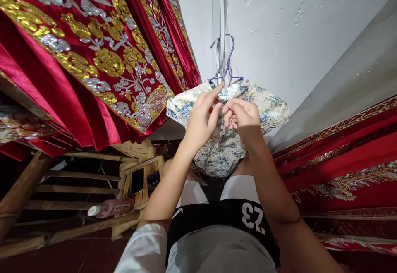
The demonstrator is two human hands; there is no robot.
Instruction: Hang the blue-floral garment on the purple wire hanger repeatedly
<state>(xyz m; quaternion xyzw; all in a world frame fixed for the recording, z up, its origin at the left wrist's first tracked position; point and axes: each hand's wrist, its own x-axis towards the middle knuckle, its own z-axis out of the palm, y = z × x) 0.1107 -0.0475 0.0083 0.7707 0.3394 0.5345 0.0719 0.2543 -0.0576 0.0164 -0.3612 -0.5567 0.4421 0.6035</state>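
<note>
We see one floral shirt [273,109] on one purple hanger [228,60]; our left hand [201,120] touches its collar, fingers loose, while our right hand [245,118] pinches it.

We record the following.

- Floral garment [223,153]: thin woven cloth, blue print on cream, matt and softly creased.
- Hanger [228,60]: wire under a purple coating, smooth, faintly glossy.
- Left drape [77,111]: red satin with a high sheen; its raised gold and silver embroidery glitters.
- Right drape [347,161]: we see the same shiny red satin, with gold trim that looks rough and beaded.
- Wall [294,25]: white painted plaster, matt, scuffed and chipped in places.
- Rack [77,178]: pale wood or bamboo poles; we cannot tell which. Dull finish.
- Bottle [111,207]: smooth pink plastic with a white cap.
- Shorts [217,217]: black cloth with a slight sheen and white printed numerals.
</note>
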